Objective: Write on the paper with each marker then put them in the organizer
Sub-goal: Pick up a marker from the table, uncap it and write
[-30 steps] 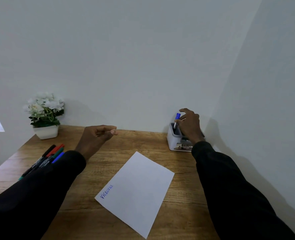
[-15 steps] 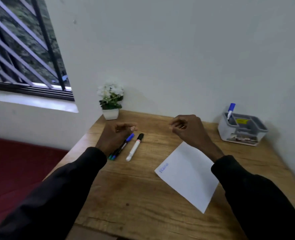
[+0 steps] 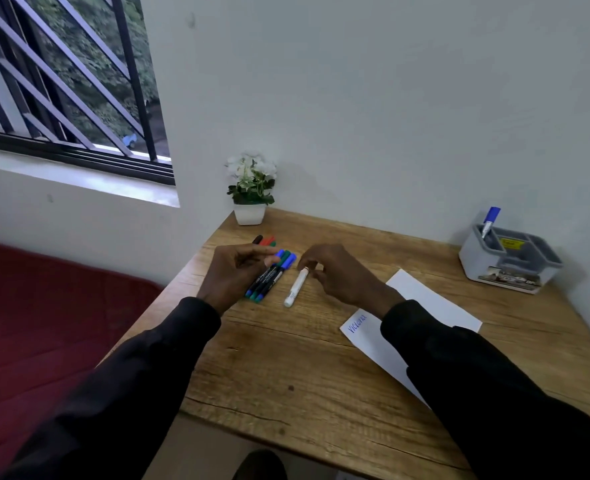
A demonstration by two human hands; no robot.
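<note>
A white sheet of paper [image 3: 421, 299] with blue writing at its near-left corner lies on the wooden table [image 3: 304, 368], partly under my right sleeve. A blue marker [image 3: 490, 220] stands in the grey organizer [image 3: 473, 259] at the far right. A white-bodied marker [image 3: 295, 287] lies on the table, and my right hand [image 3: 342, 277] pinches its far end, hiding the cap. Several blue and green capped markers [image 3: 269, 278] lie side by side just left of it. My left hand [image 3: 234, 275] rests against them, fingers spread over their caps. Red and black markers [image 3: 265, 240] show behind it.
A small white pot of white flowers [image 3: 251, 192] stands at the table's far left corner against the wall. A barred window [image 3: 61, 81] is to the left. The table's left edge drops to a dark red floor [image 3: 44, 323].
My right hand left the blue marker in the organizer and swung left to the white marker. The view turned left. My left hand stayed at the marker cluster.
</note>
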